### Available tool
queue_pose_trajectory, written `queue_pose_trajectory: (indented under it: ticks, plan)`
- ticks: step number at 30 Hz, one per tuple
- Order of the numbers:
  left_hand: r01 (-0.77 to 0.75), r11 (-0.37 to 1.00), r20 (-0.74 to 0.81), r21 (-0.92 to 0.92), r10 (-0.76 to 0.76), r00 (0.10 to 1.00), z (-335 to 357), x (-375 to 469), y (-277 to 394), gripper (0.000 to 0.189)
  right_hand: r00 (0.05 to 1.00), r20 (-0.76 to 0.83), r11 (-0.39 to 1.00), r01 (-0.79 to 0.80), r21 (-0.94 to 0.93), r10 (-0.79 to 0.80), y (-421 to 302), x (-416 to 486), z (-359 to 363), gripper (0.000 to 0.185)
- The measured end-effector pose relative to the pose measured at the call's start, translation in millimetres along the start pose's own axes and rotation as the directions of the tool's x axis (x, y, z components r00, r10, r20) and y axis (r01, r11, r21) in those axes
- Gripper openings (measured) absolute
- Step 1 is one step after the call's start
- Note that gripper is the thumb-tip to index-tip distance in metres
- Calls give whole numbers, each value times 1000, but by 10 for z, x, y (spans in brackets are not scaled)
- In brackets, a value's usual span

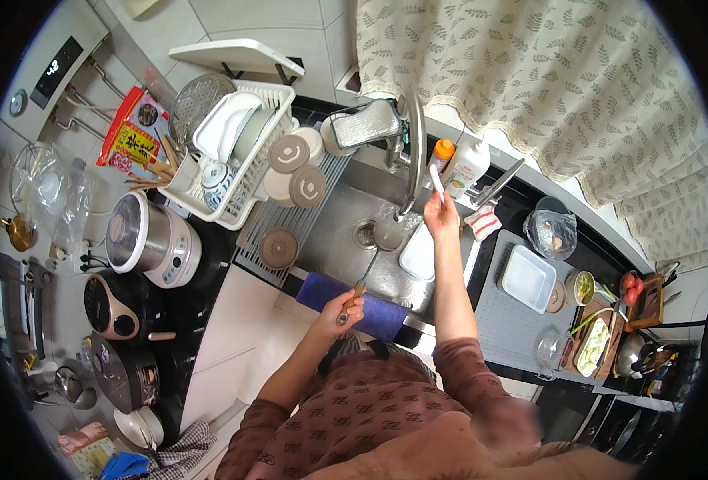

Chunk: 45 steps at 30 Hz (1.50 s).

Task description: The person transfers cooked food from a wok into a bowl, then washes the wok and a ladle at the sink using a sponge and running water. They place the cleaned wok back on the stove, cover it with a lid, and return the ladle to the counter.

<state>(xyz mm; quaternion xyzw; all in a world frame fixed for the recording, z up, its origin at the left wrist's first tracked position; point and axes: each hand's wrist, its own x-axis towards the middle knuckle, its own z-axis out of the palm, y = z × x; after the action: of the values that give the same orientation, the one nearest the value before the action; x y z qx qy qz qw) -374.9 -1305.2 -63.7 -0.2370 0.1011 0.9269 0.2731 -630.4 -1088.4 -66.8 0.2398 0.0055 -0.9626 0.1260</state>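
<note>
My left hand (339, 313) is closed around the wooden handle of a ladle (352, 303) at the sink's front edge. The ladle's round head (388, 234) lies below the faucet spout (403, 211), beside the drain (364, 234); whether it is solid or mesh is unclear. Over the right part of the sink, my right hand (441, 215) grips a slim white object (436, 179), its kind unclear. My right forearm partly covers a white plastic container (417, 257) in the steel sink (336, 222). A purple cloth (354, 309) hangs over the front rim.
Left of the sink, lidded containers (290, 155) stand on a roll-up rack (324, 210) beside a dish rack (255, 180). Behind are a pump bottle (469, 165) and an orange-capped bottle (442, 154). To the right, a grey mat (498, 312) bears a white tray (529, 279).
</note>
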Motion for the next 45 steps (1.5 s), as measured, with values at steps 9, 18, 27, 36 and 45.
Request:
queue_pose_trajectory:
  ticks: [9, 18, 27, 36, 45]
  plan:
    - [-2, 1000, -30, 25, 2, 1000, -85, -38, -43, 29, 991, -50, 981, 128, 144, -122, 216, 656, 635, 22]
    - [-2, 1000, -49, -4, 2, 999, -70, 8, -75, 25, 994, -7, 986, 107, 132, -107, 132, 420, 573, 23]
    - [4, 999, -42, -40, -6, 999, 20, 55, -76, 22, 980, -200, 997, -7, -81, -9, 430, 660, 360, 31]
    - [-41, 949, -200, 314, 108, 974, 41, -13, -125, 25, 822, -232, 648, -557, -519, 520, 400, 541, 414, 44]
    - [63, -408, 250, 911, 665, 704, 171, -90, -271, 52, 934, 241, -336, 145, -931, -265, 89, 965, -106, 23]
